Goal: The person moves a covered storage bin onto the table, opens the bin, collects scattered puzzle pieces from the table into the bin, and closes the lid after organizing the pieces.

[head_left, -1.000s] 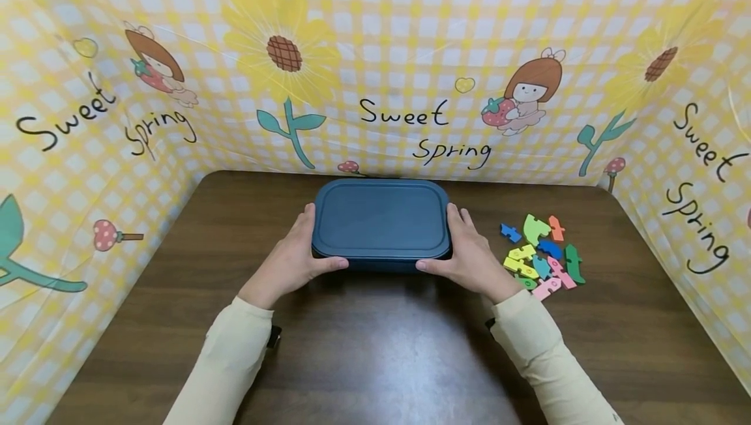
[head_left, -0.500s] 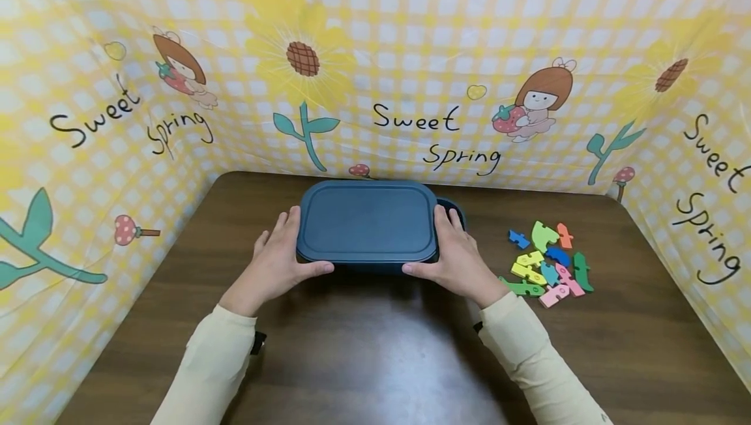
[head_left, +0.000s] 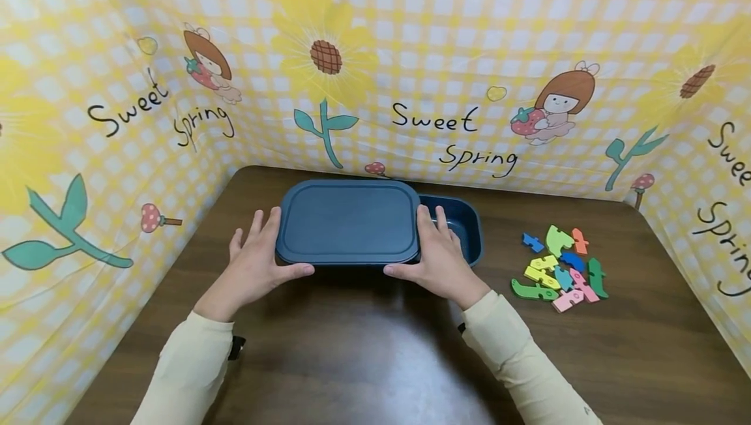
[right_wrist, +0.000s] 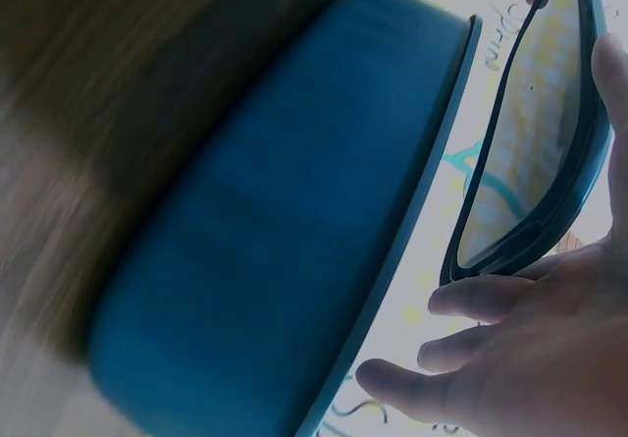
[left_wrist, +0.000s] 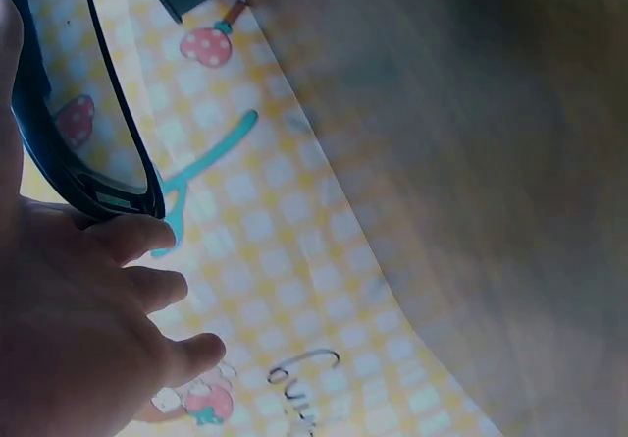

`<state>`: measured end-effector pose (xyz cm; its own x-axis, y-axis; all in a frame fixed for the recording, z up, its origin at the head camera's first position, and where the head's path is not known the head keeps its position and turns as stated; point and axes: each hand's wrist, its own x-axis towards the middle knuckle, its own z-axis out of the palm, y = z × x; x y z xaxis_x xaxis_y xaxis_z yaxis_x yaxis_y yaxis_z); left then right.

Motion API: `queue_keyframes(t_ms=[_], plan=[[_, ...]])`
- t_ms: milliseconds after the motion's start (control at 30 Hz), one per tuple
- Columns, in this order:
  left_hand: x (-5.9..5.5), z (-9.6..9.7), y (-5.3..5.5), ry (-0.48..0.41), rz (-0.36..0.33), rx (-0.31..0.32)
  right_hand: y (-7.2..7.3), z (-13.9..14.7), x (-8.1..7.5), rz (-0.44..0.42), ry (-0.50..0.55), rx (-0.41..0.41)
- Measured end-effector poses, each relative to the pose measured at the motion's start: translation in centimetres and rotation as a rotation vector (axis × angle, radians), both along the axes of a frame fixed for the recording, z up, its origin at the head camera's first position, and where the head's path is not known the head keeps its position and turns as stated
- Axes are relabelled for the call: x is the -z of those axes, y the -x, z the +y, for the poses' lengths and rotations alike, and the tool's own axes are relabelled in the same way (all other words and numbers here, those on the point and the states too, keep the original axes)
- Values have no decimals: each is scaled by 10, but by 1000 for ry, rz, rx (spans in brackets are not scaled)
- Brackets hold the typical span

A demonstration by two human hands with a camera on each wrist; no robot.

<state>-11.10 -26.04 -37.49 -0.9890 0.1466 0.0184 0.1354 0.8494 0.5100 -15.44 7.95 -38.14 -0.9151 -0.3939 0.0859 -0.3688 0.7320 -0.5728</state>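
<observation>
A dark blue rectangular lid [head_left: 349, 221] is held level by both hands, raised above a dark blue lunch box [head_left: 478, 229]. My left hand [head_left: 249, 272] grips the lid's left end, thumb along its near edge. At the other end my right hand [head_left: 442, 259] grips in the same way. On both hands the outer fingers stand apart from the lid. The right wrist view shows a gap between the lid [right_wrist: 589, 152] and the box [right_wrist: 265, 221]. Only the right part of the box's inside shows in the head view; the lid hides the rest.
Several colourful flat notched pieces [head_left: 560, 244] lie in a loose pile on the brown wooden table [head_left: 364, 353], right of the box. A yellow checked cloth [head_left: 411, 53] with flowers and lettering rises behind the table and along both sides.
Both hands have lifted the lid and moved it left, uncovering the box's right end. The view has also swung slightly left.
</observation>
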Motion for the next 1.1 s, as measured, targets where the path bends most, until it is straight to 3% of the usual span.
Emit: queue_keyframes(t_ms=[200,600,833,1100], plan=[[2,-22,-10,-4,-34,-8,-5,-22,2,29,-17,-3],[-2,-64,-26,-23,-67,-14,-22,-64,4,8,21,-16],[-1,-86,-36,-3,-99,-60,-25,-88,5,-10,22,-37],[-4,-104,-46,-82,-149,-75,-28,-108,2,-31,16,-60]])
